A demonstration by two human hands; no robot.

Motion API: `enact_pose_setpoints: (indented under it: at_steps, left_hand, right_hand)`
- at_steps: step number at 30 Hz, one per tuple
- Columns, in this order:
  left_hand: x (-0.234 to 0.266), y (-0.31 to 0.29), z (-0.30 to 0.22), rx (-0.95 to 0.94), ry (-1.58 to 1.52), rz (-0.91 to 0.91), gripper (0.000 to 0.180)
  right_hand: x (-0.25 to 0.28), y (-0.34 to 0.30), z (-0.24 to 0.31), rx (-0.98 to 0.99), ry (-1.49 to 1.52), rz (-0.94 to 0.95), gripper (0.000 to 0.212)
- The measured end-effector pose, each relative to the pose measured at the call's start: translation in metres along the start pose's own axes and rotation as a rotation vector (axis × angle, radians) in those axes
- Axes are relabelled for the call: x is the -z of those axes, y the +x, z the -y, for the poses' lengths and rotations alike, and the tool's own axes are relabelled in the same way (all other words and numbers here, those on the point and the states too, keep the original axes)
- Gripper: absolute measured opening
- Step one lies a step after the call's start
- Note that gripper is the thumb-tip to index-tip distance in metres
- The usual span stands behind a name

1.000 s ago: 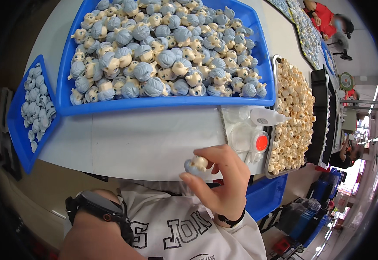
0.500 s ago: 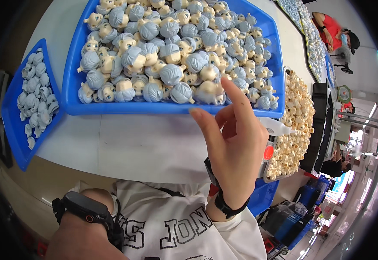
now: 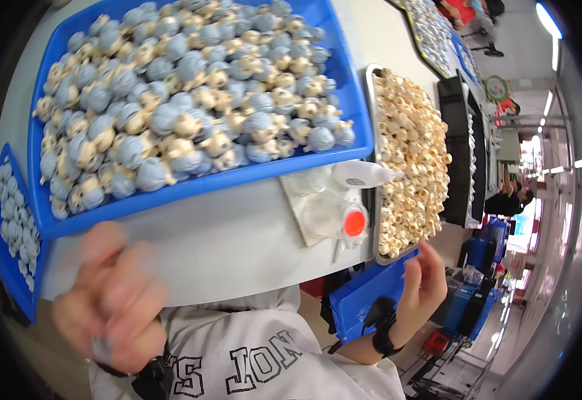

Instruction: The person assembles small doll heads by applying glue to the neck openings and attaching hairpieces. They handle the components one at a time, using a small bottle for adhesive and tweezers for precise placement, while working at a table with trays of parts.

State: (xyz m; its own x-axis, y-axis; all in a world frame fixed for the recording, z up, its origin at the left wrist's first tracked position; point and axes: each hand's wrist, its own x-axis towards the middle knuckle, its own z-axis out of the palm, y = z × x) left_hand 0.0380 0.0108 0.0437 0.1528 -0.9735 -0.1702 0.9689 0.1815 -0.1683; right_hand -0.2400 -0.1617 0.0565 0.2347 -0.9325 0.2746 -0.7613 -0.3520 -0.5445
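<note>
My left hand is raised in front of the big blue tray's near edge, its fingers curled and smeared by motion. A bluish-grey patch shows among the fingers, too blurred to name. My right hand is at the near end of a metal tray, fingers bent and a little apart, with nothing visible in them. Cream-coloured hollow doll-head parts fill that tray. The big blue tray is heaped with doll heads with cream faces and light-blue hair.
A smaller blue tray at far left holds light-blue hair pieces. Between big tray and metal tray lie a white squeeze bottle and a clear container beside a red disc. A blue bin stands below. Other people work farther off.
My view has turned rightward. My right hand has gone from above the big tray's near edge to the metal tray's near end. My left hand has come up into view.
</note>
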Motion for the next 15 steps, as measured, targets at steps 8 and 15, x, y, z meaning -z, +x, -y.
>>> enact_pose_setpoints:
  at_steps: [8,15]
  left_hand:
    - [0.035,0.028,0.022,0.257,0.052,-0.061,0.037]
    - [0.052,0.049,0.032,0.228,0.446,-0.268,0.024]
  right_hand:
    - [-0.004,0.037,-0.067,0.002,-0.186,0.060,0.028]
    - [-0.015,0.055,-0.067,0.026,-0.321,0.130,0.027]
